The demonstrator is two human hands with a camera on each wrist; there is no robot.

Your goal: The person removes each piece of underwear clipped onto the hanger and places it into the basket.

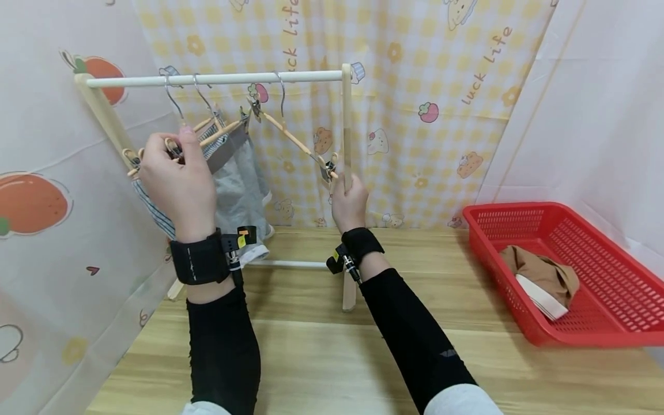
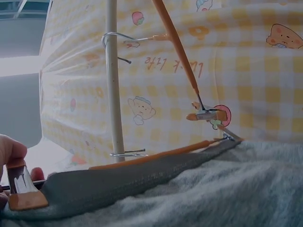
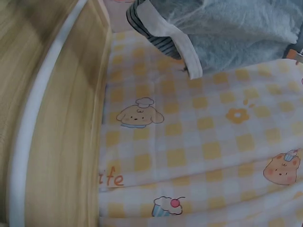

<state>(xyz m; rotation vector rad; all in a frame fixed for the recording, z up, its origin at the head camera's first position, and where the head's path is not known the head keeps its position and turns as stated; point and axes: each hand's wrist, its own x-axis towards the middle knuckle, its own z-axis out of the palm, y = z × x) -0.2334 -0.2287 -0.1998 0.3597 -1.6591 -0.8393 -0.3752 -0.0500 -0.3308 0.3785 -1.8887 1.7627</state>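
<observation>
A small wooden rack (image 1: 346, 144) stands toward the back left of the bench (image 1: 321, 351), its white rail (image 1: 218, 79) carrying three wire-hooked hangers. The left hand (image 1: 176, 184) is raised to the near end of a clip hanger (image 1: 218, 134) and its fingers are curled round the clip there; the left wrist view shows fingertips (image 2: 12, 151) pinching the orange clip (image 2: 21, 189) that bites the grey waistband, so the grip looks meant to work or steady that clip while the grey shorts (image 1: 238, 184) hang from it. These shorts hang under the left half of the rail, beside a striped garment (image 1: 153, 210) that hangs nearer the left post. The right hand (image 1: 349, 202) is closed on the low end of an empty hanger (image 1: 295, 141), at its clip beside the rack's right post; that hanger tilts steeply down from its hook toward the hand, which suggests the hand is pulling that end down. Whether the fingers also touch the post I cannot tell. The right wrist view shows only the garments' hems, the checked curtain (image 3: 199, 156) and the bench edge, not the fingers. A red basket (image 1: 581, 271) sits at the right edge of the bench, well apart from the rack, with a brown garment (image 1: 544, 276) lying in it.
</observation>
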